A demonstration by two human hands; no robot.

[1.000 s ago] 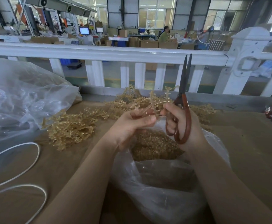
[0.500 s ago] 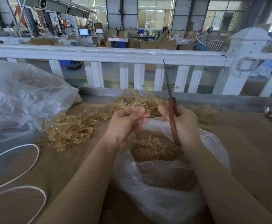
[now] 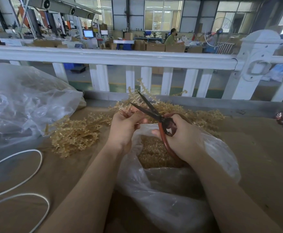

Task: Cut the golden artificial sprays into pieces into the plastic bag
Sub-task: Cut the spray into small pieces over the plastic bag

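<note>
Scissors [image 3: 151,109] sit in my right hand [image 3: 182,137], fingers curled through and around the red loop handles, the dark blades parted and pointing up and away to the left. Between those blades is a golden spray [image 3: 134,98], which my left hand [image 3: 126,126] pinches by its lower stems, thumb and fingers closed round them; its branched tips stand up in front of the white railing [image 3: 113,56].

Both hands hang over the open mouth of the plastic bag [image 3: 169,195], a clear one slumped on the brown table [image 3: 263,157] just before me. Inside it lies a heap of cut pieces [image 3: 154,153] (golden, small, too fine to tell apart).

More sprays lie on the table: a pile [image 3: 76,133] left of my left wrist, and others spread behind my hands along the table's far edge. Further left a second, larger bag [image 3: 24,105] is bunched up, with a white cord [image 3: 36,165] looping near it.
</note>
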